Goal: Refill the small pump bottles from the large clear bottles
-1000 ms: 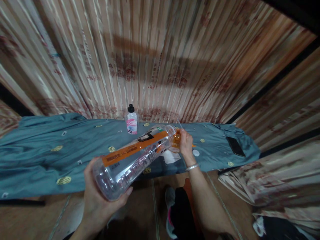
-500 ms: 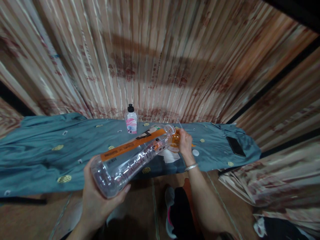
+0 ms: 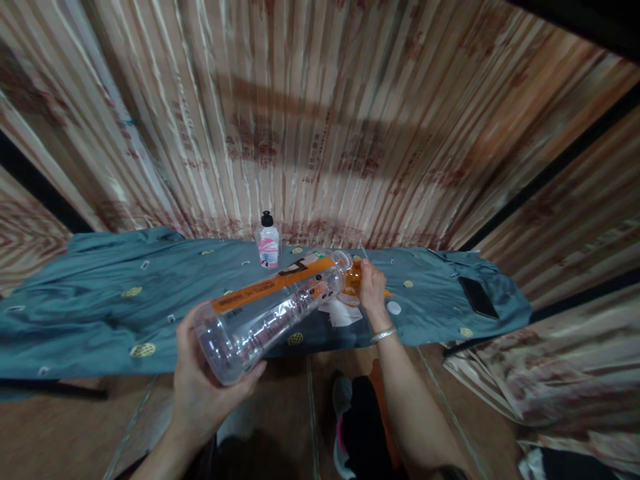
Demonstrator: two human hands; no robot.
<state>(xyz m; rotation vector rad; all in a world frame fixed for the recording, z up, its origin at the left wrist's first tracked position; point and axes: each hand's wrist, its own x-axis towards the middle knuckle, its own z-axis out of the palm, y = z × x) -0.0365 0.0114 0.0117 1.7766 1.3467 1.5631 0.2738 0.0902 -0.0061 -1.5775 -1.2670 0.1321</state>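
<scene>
My left hand [image 3: 207, 380] is wrapped round the base of a large clear plastic bottle [image 3: 280, 317] with an orange label. The bottle is tilted, its mouth pointing right and away from me. Right at that mouth, my right hand [image 3: 373, 287] grips a see-through orange container [image 3: 353, 279]; its exact kind is partly hidden by the fingers and the bottle neck. A thin clear stick [image 3: 364, 249] rises above the right fingers. Under the container lies a white sheet of paper [image 3: 345, 315], and a white round disc [image 3: 394, 308] is beside my right wrist.
A small clear bottle with a black cap and pink label [image 3: 269, 248] stands near the back of the table with its teal cloth [image 3: 175, 280]. A black phone [image 3: 479, 297] lies at the right. Pleated curtains [image 3: 300, 133] hang behind, with dark frame bars at both sides.
The whole view has shifted slightly, with things appearing a little further right. Both hands keep their grips, and the large bottle stays tilted with its mouth at the orange container.
</scene>
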